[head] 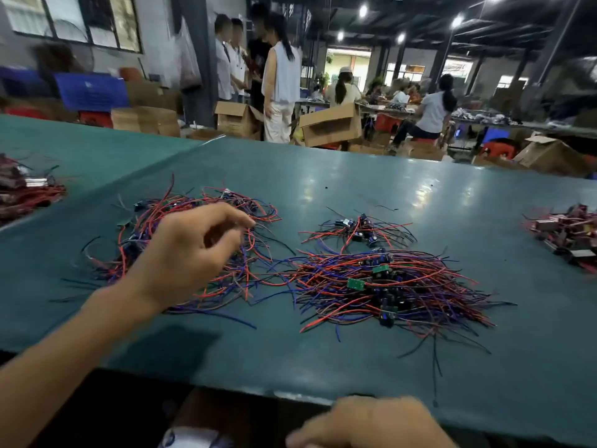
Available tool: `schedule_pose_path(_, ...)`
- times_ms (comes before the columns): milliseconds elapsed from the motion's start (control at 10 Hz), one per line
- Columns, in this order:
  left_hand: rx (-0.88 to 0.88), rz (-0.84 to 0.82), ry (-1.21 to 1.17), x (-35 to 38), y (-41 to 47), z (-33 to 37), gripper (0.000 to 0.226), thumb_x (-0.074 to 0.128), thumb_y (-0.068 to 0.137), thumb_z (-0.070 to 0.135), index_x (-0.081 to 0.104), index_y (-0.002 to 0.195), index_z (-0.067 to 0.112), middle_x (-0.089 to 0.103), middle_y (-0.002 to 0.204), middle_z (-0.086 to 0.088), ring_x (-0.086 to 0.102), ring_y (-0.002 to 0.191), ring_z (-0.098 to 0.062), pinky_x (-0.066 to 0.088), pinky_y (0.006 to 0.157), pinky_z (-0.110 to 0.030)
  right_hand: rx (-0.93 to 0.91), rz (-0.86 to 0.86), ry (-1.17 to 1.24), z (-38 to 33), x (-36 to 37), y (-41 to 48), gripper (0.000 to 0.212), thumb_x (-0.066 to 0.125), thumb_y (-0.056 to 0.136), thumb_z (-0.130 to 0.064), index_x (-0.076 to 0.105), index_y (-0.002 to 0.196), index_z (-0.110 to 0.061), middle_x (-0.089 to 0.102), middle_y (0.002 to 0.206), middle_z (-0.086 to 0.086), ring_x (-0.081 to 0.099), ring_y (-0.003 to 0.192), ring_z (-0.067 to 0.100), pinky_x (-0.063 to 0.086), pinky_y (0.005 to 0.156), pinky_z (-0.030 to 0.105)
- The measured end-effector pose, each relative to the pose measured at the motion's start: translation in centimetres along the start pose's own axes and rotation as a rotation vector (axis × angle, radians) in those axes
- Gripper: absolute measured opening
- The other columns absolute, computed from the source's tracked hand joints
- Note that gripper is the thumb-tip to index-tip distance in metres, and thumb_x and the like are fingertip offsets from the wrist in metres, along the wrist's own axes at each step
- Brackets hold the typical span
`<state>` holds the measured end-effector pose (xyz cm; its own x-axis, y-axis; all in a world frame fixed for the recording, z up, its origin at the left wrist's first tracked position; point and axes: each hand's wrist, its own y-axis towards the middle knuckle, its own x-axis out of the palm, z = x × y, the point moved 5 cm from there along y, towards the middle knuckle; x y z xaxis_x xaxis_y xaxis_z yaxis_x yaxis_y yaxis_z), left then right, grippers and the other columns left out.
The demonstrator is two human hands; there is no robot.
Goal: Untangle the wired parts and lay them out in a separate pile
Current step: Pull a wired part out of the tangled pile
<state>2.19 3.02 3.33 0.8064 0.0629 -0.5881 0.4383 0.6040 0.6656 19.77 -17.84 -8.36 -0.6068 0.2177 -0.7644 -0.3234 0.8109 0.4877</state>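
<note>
the left hand (190, 250) is held over the tangled pile of wired parts (258, 210) toward the table's (323, 367) left side, fingers curled, forefinger and thumb close together; whether a wire is pinched cannot be told. the right hand (365, 421) is seen at the near edge, blurred, its fingers hidden. the laid-out pile (403, 286) lies right of the left hand, its red, blue and black leads running mostly along the near edge, with small green boards (355, 283) among them. a smaller cluster (361, 229) lies just behind it.
</note>
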Motion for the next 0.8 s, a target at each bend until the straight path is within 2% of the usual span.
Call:
schedule_pose_path(100,-0.124,0.039,0.205,0.8,5.0,-5.0,0.012,0.067,0.092,0.013,0.074,0.101,0.017,0.071,0.080,0.005,0.067,0.076,-0.011,0.049,0.072,-0.022,0.162,-0.013,0.261,1.0,-5.8,8.1,0.014,0.066,0.098,-0.026,0.076,0.105,-0.019,0.074,0.077,-0.005,0.069,0.064,0.014,0.057,0.059,0.035)
schedule_pose_path(200,-0.335,-0.094,0.414,2.2,8.8,-10.9,0.024,0.065,0.091,0.020,0.069,0.111,0.007,0.072,0.102,-0.017,0.066,0.098,-0.035,0.052,0.087,-0.040,0.264,0.169,0.235,5.3,-8.9,14.2,0.013,0.065,0.099,-0.017,0.076,0.099,-0.011,0.072,0.072,0.004,0.068,0.064,0.024,0.056,0.053,0.033)
schedule_pose_path(300,-0.579,-0.288,0.658,3.2,9.1,-15.3,0.044,0.062,0.091,0.034,0.053,0.121,0.002,0.058,0.120,-0.027,0.056,0.112,-0.044,0.047,0.095,-0.045,0.392,0.269,0.231,11.2,-8.8,18.2,0.014,0.063,0.099,-0.016,0.075,0.093,-0.011,0.073,0.071,0.006,0.070,0.060,0.024,0.057,0.047,0.039)
schedule_pose_path(400,-0.660,-0.334,0.673,4.6,8.1,-17.0,0.032,0.058,0.088,0.024,0.044,0.109,0.005,0.058,0.122,-0.028,0.056,0.113,-0.045,0.047,0.091,-0.045,0.534,0.318,0.156,16.9,-8.3,21.0,0.017,0.063,0.098,-0.017,0.074,0.085,-0.014,0.073,0.067,0.004,0.071,0.058,0.025,0.053,0.046,0.032)
schedule_pose_path(500,-0.505,-0.220,0.715,5.9,7.8,-16.5,0.022,0.056,0.086,0.016,0.053,0.105,0.004,0.066,0.112,-0.023,0.061,0.106,-0.043,0.048,0.079,-0.043,0.628,0.271,0.022,20.9,-5.9,21.2,0.020,0.062,0.097,-0.017,0.073,0.080,-0.015,0.073,0.066,0.003,0.072,0.060,0.023,0.050,0.050,0.022)
schedule_pose_path(600,-0.322,-0.079,0.720,6.3,7.1,-15.5,0.017,0.053,0.090,0.012,0.060,0.104,0.004,0.069,0.100,-0.017,0.061,0.095,-0.039,0.047,0.073,-0.043,0.593,0.134,-0.229,21.7,-4.1,20.9,0.018,0.061,0.096,-0.019,0.075,0.088,-0.011,0.074,0.078,0.005,0.069,0.073,0.025,0.053,0.067,0.032)
schedule_pose_path(700,-0.135,0.000,0.696,6.4,6.6,-14.7,0.022,0.061,0.089,0.008,0.069,0.109,0.004,0.072,0.088,-0.015,0.060,0.080,-0.037,0.049,0.068,-0.045,0.499,0.022,-0.374,20.8,-2.1,20.3,0.018,0.056,0.096,-0.023,0.070,0.091,-0.014,0.073,0.086,0.005,0.065,0.078,0.026,0.051,0.071,0.039)
schedule_pose_path(800,0.016,0.042,0.607,6.5,6.1,-13.3,0.038,0.065,0.085,0.004,0.067,0.123,0.004,0.072,0.083,-0.014,0.060,0.074,-0.036,0.048,0.067,-0.044,0.398,0.002,-0.515,19.8,-0.8,19.8,0.021,0.051,0.098,-0.028,0.064,0.093,-0.012,0.069,0.092,0.006,0.062,0.089,0.030,0.050,0.075,0.043)
